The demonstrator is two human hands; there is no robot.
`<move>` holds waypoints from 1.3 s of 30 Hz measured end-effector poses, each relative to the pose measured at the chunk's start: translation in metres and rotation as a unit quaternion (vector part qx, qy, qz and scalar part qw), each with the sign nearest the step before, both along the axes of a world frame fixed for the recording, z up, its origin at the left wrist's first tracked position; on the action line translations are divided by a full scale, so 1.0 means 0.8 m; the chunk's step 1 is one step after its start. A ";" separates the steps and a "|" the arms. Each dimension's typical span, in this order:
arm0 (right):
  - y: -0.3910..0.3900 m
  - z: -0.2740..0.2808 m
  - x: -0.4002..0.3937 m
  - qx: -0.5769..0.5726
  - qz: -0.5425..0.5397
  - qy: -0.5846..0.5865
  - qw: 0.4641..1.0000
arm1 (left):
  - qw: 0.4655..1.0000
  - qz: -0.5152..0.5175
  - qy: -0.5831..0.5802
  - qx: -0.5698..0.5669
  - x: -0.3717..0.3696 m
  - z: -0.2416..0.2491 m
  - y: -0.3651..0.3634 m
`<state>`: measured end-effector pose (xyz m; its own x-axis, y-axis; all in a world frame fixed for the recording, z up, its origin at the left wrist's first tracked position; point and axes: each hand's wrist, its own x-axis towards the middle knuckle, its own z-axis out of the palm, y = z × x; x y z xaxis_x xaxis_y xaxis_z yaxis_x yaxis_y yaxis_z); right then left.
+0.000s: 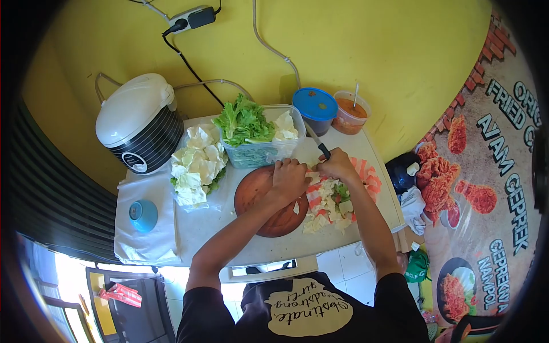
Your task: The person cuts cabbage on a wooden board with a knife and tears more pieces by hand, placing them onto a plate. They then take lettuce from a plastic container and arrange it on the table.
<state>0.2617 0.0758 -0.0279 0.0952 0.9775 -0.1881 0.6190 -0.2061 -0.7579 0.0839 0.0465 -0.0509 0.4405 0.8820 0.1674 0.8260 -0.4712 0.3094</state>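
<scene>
My left hand (290,178) lies over the upper right rim of the round wooden chopping board (251,197). Its fingers are curled, and whatever is under them is hidden. Just to the right, my right hand (337,166) is closed round the black handle of a knife (325,150). The blade points up and away, toward the tubs at the wall. Below my right hand, chopped cabbage (326,200) with bits of green lies in a heap on a red-and-white striped sheet (369,177). A small pale scrap rests on the board.
Behind the board stands a clear container (260,151) of lettuce (243,121) and cabbage. Loose cabbage leaves (197,163), a rice cooker (140,128) and a blue bowl (143,215) are on the left. A blue-lidded tub (314,106) and a sauce tub (350,114) stand at the wall.
</scene>
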 end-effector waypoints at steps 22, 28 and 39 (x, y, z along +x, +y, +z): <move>-0.003 -0.003 0.015 0.004 0.068 0.025 0.997 | 0.972 0.028 -0.048 0.228 -0.071 0.121 0.059; 0.011 -0.028 0.017 0.066 0.105 -0.072 0.990 | 0.988 0.057 0.066 0.124 -0.064 0.113 0.068; -0.026 0.038 0.029 0.043 0.050 0.118 0.991 | 0.988 0.044 0.073 0.127 -0.062 0.113 0.051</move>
<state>0.2851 0.0548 0.0024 -0.0387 0.9933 -0.1091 0.4373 -0.0813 -0.8956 0.0339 0.0869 0.0397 0.3993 0.8558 0.3288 0.8945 -0.4424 0.0652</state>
